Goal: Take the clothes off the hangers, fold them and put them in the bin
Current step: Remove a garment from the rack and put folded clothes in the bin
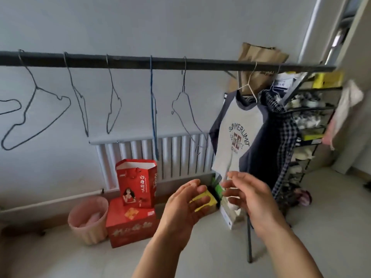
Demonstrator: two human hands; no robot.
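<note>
Both hands are raised, holding nothing, in front of the raglan T-shirt (pixel 236 137), just below its hem. The left hand (pixel 184 207) has its palm turned inward, fingers nearly straight and close together. The right hand (pixel 249 195) is motion-blurred, its fingers loosely spread and slightly bent. Facing each other like this, they look set to take the shirt by its lower edge or sides.

The T-shirt hangs on a white wire hanger (pixel 250 85) near the right end of the dark rail (pixel 140 62), touching a checked shirt (pixel 285 137) on the next hanger. To the left, a row of bare wire hangers (pixel 183 109) is spread along the rail, so most of the job seems done (two garments appear to remain).

The pink bin (pixel 88 221) stands on the floor well to the left, beside a red box (pixel 130 223) with a red gift bag (pixel 136 183) on top. Something pale pink lies inside it, probably folded cloth.
</note>
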